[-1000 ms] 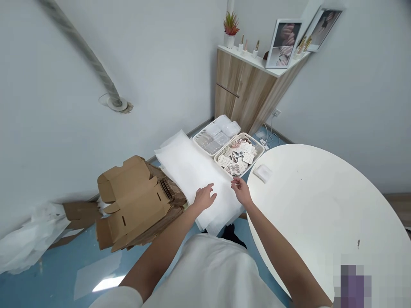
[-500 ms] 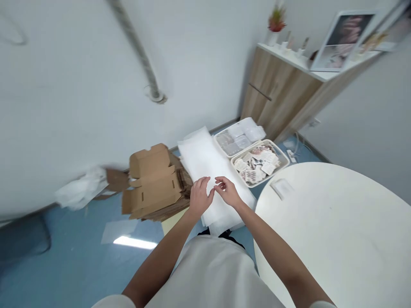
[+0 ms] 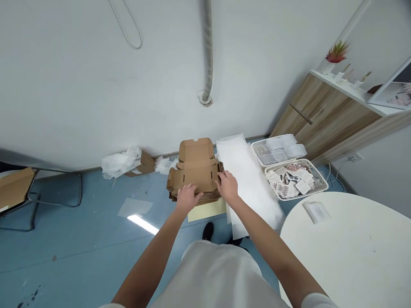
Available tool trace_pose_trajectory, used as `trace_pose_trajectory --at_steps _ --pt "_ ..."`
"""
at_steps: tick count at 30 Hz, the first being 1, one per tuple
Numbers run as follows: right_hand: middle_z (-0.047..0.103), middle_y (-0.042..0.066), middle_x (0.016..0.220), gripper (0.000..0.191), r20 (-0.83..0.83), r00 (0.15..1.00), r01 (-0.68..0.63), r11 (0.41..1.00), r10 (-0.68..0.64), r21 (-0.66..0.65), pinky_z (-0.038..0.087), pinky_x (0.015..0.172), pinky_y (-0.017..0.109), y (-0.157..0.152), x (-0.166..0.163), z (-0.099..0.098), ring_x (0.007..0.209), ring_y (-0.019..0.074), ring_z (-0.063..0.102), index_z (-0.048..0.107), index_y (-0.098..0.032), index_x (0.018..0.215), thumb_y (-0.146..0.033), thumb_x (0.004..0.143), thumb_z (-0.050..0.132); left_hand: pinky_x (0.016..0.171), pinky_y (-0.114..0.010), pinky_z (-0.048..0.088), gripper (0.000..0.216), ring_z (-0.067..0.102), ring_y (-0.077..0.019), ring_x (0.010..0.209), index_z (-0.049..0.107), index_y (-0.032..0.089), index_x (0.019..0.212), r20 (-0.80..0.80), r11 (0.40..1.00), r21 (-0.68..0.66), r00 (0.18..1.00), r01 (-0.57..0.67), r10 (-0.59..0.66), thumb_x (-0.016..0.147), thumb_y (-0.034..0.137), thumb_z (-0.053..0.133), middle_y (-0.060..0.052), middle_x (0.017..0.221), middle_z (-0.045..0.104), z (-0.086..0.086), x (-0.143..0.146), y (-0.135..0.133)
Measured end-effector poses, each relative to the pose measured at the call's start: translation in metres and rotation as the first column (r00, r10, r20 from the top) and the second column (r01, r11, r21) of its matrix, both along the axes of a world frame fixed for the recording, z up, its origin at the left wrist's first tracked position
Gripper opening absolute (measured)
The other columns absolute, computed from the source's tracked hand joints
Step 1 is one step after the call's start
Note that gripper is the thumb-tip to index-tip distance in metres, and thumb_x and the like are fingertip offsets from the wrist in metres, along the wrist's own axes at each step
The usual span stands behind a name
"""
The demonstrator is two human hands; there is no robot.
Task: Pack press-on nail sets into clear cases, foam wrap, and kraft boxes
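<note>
A flattened brown cardboard box [image 3: 197, 173] lies on top of a stack of similar flat boxes on the floor, its slotted panel towards me. My left hand [image 3: 187, 199] touches the near left edge of the top box, thumb spread away from the fingers. At the right edge, my right hand [image 3: 227, 186] has its thumb on the board and its fingers bent around the side. Beneath the stack a pale yellow sheet [image 3: 207, 210] shows. Just right of the stack lie white foam sheets [image 3: 250, 179], partly covered by my right forearm.
Two white baskets stand beyond the sheets: one with clear plastic boxes [image 3: 278, 147], one with printed cards [image 3: 290, 179]. A round white table [image 3: 353, 252] is at my right, a wooden cabinet [image 3: 330, 115] behind. Crumpled white plastic [image 3: 122, 162] and a chair [image 3: 58, 188] are left.
My view has turned left. Both hands have gone from above the white foam sheets, where they held nothing, to the cardboard box on the stack, and now touch it.
</note>
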State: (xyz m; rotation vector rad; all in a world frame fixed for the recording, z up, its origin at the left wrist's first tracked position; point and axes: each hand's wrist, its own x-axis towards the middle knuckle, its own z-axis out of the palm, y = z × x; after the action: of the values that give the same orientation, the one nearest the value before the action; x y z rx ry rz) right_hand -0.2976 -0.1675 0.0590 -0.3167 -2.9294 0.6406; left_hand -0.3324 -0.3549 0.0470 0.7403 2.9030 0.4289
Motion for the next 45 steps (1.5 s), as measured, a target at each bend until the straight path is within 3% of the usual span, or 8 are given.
trace_pose_trajectory --at_steps 6,11,16,20,29,34,38,45 --pt "0.056 0.007 0.082 0.015 -0.018 0.979 0.206 0.976 -0.205 0.066 0.033 0.075 0.036 -0.015 -0.009 0.009 0.083 0.0214 0.05 0.055 -0.019 0.076 -0.024 0.079 0.041 0.072 -0.034 0.042 0.033 0.054 -0.0246 0.091 0.062 0.019 0.092 0.071 0.984 0.08 0.984 0.159 -0.165 0.082 0.043 0.041 -0.008 0.093 0.061 -0.007 -0.021 -0.026" --pt "0.055 0.001 0.069 0.014 -0.031 0.954 0.282 0.93 -0.297 -0.235 0.036 0.065 0.031 -0.017 -0.006 0.027 0.066 0.0175 0.053 0.045 -0.021 0.074 -0.026 0.08 0.034 0.071 -0.033 0.043 0.04 0.054 -0.0233 0.09 0.058 0.018 0.102 0.012 0.941 0.197 0.959 0.276 -0.284 0.083 0.047 0.038 -0.009 0.097 0.058 -0.003 -0.029 -0.034" --pt "0.055 -0.002 0.072 0.018 0.076 0.932 0.288 0.597 -0.355 -0.749 0.044 0.055 0.027 -0.018 0.002 0.05 0.055 0.0123 0.057 0.039 -0.023 0.086 -0.039 0.081 0.033 0.074 -0.034 0.043 0.034 0.055 -0.0205 0.087 0.058 0.018 0.1 -0.155 0.888 0.276 0.929 0.368 -0.336 0.087 0.038 0.034 -0.008 0.093 0.06 0.003 -0.032 -0.034" --pt "0.057 0.001 0.088 0.035 0.161 0.935 0.281 0.381 -0.315 -0.881 0.049 0.054 0.027 -0.024 0.008 0.067 0.058 0.0114 0.061 0.037 -0.026 0.103 -0.045 0.075 0.048 0.068 -0.031 0.043 0.032 0.055 -0.0185 0.078 0.061 0.017 0.09 -0.323 0.854 0.313 0.892 0.415 -0.315 0.089 0.03 0.032 -0.007 0.083 0.062 0.004 -0.033 -0.035" --pt "0.062 0.002 0.088 0.036 0.058 0.944 0.256 0.611 -0.324 -0.749 0.051 0.055 0.03 -0.033 0.011 0.068 0.063 0.0141 0.06 0.048 -0.023 0.111 -0.027 0.074 0.048 0.087 -0.038 0.034 0.033 0.052 -0.0222 0.099 0.057 0.02 0.107 -0.347 0.816 0.403 0.894 0.415 -0.283 0.085 0.038 0.04 -0.009 0.103 0.061 0.01 -0.01 -0.024" --pt "0.06 0.004 0.105 0.037 -0.266 0.883 0.142 0.76 -0.387 -0.634 0.044 0.08 0.033 -0.034 0.019 0.074 0.092 0.0176 0.055 0.047 -0.02 0.114 -0.031 0.079 0.044 0.1 -0.048 0.021 0.063 0.022 -0.0302 0.128 0.026 0.015 0.134 -0.102 0.867 0.498 0.992 -0.019 0.08 0.083 0.051 0.032 -0.016 0.14 0.025 0.009 -0.023 -0.026" --pt "0.058 0.005 0.108 0.038 -0.326 0.864 0.073 0.736 -0.384 -0.673 0.042 0.083 0.034 -0.021 0.033 0.08 0.095 0.0185 0.054 0.044 -0.02 0.116 -0.035 0.081 0.043 0.101 -0.041 0.027 0.063 0.026 -0.025 0.128 0.011 0.014 0.137 0.157 0.758 0.594 0.963 -0.271 0.221 0.086 0.048 0.025 -0.016 0.141 0.022 0.012 -0.038 -0.032" --pt "0.055 0.007 0.111 0.034 -0.321 0.751 0.16 0.63 -0.577 -0.76 0.04 0.084 0.031 0.027 0.132 0.064 0.098 0.0181 0.052 0.045 -0.02 0.113 -0.035 0.082 0.04 0.078 -0.033 0.047 0.035 0.058 -0.021 0.09 0.051 0.016 0.107 0.161 0.767 0.637 0.986 -0.076 -0.036 0.082 0.04 0.041 -0.01 0.098 0.061 0.043 -0.005 0.02"
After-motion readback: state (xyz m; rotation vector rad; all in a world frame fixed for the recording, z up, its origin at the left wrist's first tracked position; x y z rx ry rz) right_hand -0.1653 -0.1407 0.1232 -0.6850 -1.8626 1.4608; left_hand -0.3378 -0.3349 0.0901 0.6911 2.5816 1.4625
